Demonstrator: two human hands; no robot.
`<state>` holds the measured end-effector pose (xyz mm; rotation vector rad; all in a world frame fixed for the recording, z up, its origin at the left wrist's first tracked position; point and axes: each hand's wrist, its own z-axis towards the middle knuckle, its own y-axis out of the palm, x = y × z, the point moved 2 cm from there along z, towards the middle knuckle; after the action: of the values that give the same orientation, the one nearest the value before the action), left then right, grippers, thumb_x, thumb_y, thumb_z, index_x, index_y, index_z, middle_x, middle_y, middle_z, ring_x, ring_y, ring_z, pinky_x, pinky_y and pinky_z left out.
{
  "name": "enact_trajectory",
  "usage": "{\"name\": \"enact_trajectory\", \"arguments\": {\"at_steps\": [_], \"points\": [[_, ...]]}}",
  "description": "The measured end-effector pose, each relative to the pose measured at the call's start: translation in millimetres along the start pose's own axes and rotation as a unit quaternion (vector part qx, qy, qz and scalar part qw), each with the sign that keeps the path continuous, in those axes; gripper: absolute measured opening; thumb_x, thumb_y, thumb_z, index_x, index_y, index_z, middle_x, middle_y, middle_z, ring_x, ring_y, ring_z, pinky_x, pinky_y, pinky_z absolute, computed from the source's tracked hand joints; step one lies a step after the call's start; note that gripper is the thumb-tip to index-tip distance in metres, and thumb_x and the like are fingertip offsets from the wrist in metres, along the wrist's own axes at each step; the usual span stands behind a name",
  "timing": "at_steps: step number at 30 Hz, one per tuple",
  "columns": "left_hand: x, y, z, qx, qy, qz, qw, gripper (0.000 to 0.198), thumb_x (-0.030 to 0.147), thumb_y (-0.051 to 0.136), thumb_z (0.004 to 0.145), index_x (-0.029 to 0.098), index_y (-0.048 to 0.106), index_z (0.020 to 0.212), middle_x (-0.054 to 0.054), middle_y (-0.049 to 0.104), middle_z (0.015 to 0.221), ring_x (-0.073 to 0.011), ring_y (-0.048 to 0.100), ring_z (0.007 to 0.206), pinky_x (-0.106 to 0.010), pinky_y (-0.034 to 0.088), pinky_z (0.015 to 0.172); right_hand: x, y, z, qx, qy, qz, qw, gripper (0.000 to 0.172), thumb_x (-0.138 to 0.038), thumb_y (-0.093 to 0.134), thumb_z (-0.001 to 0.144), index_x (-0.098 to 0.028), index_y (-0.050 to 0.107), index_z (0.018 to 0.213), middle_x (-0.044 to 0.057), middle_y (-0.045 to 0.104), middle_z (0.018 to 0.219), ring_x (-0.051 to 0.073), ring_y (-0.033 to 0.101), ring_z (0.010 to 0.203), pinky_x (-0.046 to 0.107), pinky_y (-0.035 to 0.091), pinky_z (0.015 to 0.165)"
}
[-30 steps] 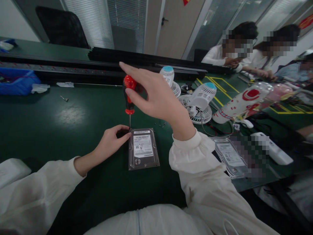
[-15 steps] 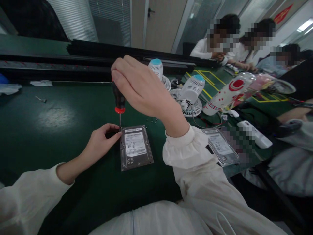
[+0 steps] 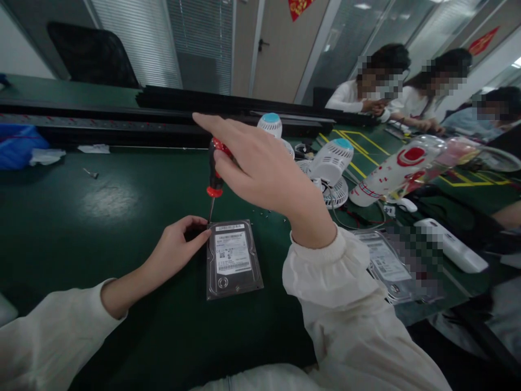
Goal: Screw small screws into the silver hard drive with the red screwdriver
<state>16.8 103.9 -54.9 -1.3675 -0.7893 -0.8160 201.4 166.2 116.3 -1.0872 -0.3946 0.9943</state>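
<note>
A silver hard drive (image 3: 254, 266) with a white label lies flat on the green table in front of me. My left hand (image 3: 179, 239) grips its upper left corner, the thumb on the near edge and the forefinger by the screwdriver's tip. The black and red screwdriver (image 3: 214, 176) stands nearly upright, leaning slightly right, with its tip at that same corner. Around the handle's top is my right hand (image 3: 256, 168), thumb against the side and fingers fairly straight. The screw under the tip is too small to make out.
Tiny screws (image 3: 267, 214) lie behind the drive. White fans (image 3: 331, 160), a patterned bottle (image 3: 396, 168) and a second hard drive (image 3: 386, 263) are to the right. At left are a small metal piece (image 3: 91, 174) and a blue bag (image 3: 20, 146). Several people sit at far right.
My right hand's fingers have straightened and turned around the screwdriver handle, which now leans slightly right. The left hand keeps its place at the drive's corner. The whole view has shifted.
</note>
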Motion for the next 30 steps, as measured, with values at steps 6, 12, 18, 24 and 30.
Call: {"name": "enact_trajectory", "arguments": {"at_steps": [6,12,18,24,30], "points": [[-0.7,1.8,0.5,-0.006,0.004,-0.008,1.0,0.039,0.052,0.067,0.088,0.019,0.069,0.109,-0.008,0.075,0.11,-0.0278,0.071,0.103,-0.046,0.058,0.097,2.2,-1.4,3.9,0.018,-0.005,-0.017,1.0,0.047,-0.048,0.043,0.106,-0.011,0.063,0.127,0.008,0.074,0.111,0.02,0.068,0.1,0.033,0.047,0.083],[3.6,2.3,0.9,-0.004,0.004,-0.015,1.0,0.037,0.049,0.066,0.087,0.019,0.069,0.108,-0.009,0.075,0.108,-0.0276,0.071,0.101,-0.046,0.058,0.095,4.5,0.0,3.2,0.025,-0.025,0.016,0.999,0.046,-0.033,0.044,0.105,-0.013,0.055,0.146,0.008,0.069,0.135,0.019,0.067,0.117,0.032,0.049,0.101],[2.3,1.6,-0.5,-0.007,0.012,-0.01,1.0,0.034,0.047,0.066,0.089,0.019,0.069,0.109,-0.008,0.074,0.109,-0.0264,0.071,0.101,-0.044,0.058,0.094,8.0,-1.3,1.3,0.039,-0.025,0.016,0.999,0.05,-0.036,0.042,0.106,-0.011,0.055,0.147,0.01,0.072,0.13,0.02,0.069,0.115,0.034,0.051,0.098],[-1.9,1.8,0.8,-0.01,0.011,-0.013,1.0,0.035,0.047,0.066,0.091,0.019,0.069,0.112,-0.008,0.074,0.112,-0.0263,0.07,0.105,-0.044,0.058,0.097,7.0,-0.7,3.0,0.036,-0.024,0.028,0.999,0.052,-0.045,0.046,0.105,-0.014,0.06,0.144,0.009,0.072,0.131,0.019,0.07,0.111,0.031,0.052,0.092],[-0.1,1.1,0.4,-0.007,0.013,-0.012,1.0,0.037,0.048,0.067,0.09,0.019,0.068,0.111,-0.008,0.074,0.111,-0.0269,0.071,0.103,-0.046,0.058,0.097,7.2,-0.9,1.5,0.037,-0.035,0.049,0.997,0.052,-0.034,0.041,0.105,-0.014,0.052,0.151,0.011,0.069,0.137,0.018,0.068,0.113,0.033,0.05,0.098]]}}
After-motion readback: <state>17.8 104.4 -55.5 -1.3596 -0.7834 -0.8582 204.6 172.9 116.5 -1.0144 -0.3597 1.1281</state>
